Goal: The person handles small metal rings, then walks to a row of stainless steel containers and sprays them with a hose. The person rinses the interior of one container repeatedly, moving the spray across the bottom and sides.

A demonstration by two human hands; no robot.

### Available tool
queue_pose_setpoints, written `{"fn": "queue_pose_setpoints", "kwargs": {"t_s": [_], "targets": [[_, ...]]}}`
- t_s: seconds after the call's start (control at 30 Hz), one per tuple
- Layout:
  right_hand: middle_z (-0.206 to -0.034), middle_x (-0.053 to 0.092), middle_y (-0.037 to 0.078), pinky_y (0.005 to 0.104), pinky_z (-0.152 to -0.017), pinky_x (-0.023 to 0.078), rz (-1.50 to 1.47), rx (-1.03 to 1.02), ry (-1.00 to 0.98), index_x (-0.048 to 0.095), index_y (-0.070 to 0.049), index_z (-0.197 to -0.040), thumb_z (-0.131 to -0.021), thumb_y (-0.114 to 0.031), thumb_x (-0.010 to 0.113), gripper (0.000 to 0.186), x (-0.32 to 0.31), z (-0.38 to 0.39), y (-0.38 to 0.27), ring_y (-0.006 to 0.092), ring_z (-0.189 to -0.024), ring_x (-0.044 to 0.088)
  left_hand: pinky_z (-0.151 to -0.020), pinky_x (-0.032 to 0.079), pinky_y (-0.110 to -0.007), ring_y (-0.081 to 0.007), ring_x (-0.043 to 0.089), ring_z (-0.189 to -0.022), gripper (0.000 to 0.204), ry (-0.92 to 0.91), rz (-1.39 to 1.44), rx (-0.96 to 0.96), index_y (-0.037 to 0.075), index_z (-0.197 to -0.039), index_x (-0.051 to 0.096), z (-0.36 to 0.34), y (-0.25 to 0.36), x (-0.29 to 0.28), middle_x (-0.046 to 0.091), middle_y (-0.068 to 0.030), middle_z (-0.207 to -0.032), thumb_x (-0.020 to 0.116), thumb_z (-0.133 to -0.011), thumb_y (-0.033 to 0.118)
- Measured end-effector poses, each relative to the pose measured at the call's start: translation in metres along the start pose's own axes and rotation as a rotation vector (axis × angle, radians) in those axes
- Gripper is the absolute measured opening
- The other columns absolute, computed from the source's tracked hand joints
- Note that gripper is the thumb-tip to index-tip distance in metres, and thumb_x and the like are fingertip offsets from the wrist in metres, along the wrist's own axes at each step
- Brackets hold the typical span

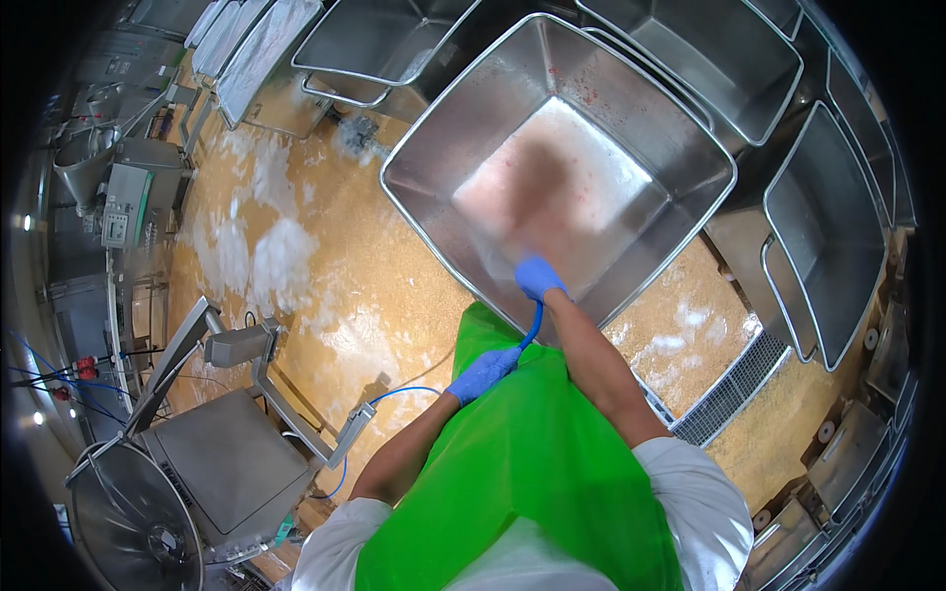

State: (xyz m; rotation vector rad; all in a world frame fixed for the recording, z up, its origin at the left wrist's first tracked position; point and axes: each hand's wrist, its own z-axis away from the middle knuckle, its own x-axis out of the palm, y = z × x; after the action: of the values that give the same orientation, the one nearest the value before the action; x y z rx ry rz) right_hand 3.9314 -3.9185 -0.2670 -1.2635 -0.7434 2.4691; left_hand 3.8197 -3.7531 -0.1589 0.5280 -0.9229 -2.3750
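Note:
A large square stainless steel tub stands in front of me, with reddish specks on its far wall and a wet, pinkish film on its floor. My right hand, in a blue glove, is closed at the front end of a blue hose over the tub's near side. Whitish haze spreads from there into the tub; any nozzle is hidden by the hand and blur. Nearer to my green apron, my left hand, also gloved, is wrapped round the same hose farther back.
More steel tubs crowd the right and far side. White foam lies on the wet tan floor. A floor grate is at right. At left stand a platform scale and a round steel vessel.

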Motion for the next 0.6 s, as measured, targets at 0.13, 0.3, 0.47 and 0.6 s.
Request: {"fn": "queue_pose_setpoints", "kwargs": {"t_s": [0.13, 0.3, 0.47, 0.6], "targets": [[-0.080, 0.063, 0.021, 0.0427, -0.067, 0.050, 0.074, 0.014, -0.060, 0.067, -0.001, -0.079, -0.076, -0.007, 0.046, 0.022, 0.000, -0.003, 0.003, 0.0359, -0.074, 0.063, -0.062, 0.039, -0.035, -0.0223, 0.042, -0.061, 0.059, 0.005, -0.055, 0.041, -0.004, -0.074, 0.046, -0.003, -0.014, 0.004, 0.046, -0.0139, -0.064, 0.030, -0.092, 0.051], [-0.071, 0.063, 0.018, 0.0402, -0.057, 0.050, 0.121, -0.057, 0.457, 0.065, -0.001, -0.067, -0.071, -0.004, 0.050, 0.015, 0.048, -0.019, 0.032, 0.0320, -0.063, 0.062, -0.062, 0.039, -0.036, -0.0225, 0.042, -0.061, 0.058, 0.018, -0.174, 0.112, -0.003, -0.073, 0.044, -0.008, -0.012, 0.007, 0.046, -0.0143, -0.064, 0.028, -0.092, 0.049], [-0.078, 0.062, 0.021, 0.0381, -0.048, 0.047, 0.066, 0.022, -0.089, 0.057, 0.002, -0.092, -0.076, -0.003, 0.044, 0.021, 0.048, -0.015, 0.043, 0.0287, -0.054, 0.058, -0.061, 0.037, -0.035, -0.0199, 0.039, -0.059, 0.058, 0.027, -0.066, -0.073, -0.001, -0.067, 0.042, -0.011, -0.013, 0.004, 0.042, -0.0114, -0.060, 0.028, -0.092, 0.049], [-0.066, 0.054, 0.015, 0.0307, -0.038, 0.037, -1.612, 0.574, 0.086, 0.047, 0.000, -0.086, -0.082, -0.007, 0.040, 0.011, 0.063, -0.029, 0.051, 0.0186, -0.042, 0.045, -0.060, 0.035, -0.033, -0.0172, 0.036, -0.058, 0.062, 0.034, 0.056, -0.226, 0.002, -0.062, 0.041, -0.025, -0.009, 0.001, 0.040, -0.0079, -0.058, 0.028, -0.091, 0.055]]}}
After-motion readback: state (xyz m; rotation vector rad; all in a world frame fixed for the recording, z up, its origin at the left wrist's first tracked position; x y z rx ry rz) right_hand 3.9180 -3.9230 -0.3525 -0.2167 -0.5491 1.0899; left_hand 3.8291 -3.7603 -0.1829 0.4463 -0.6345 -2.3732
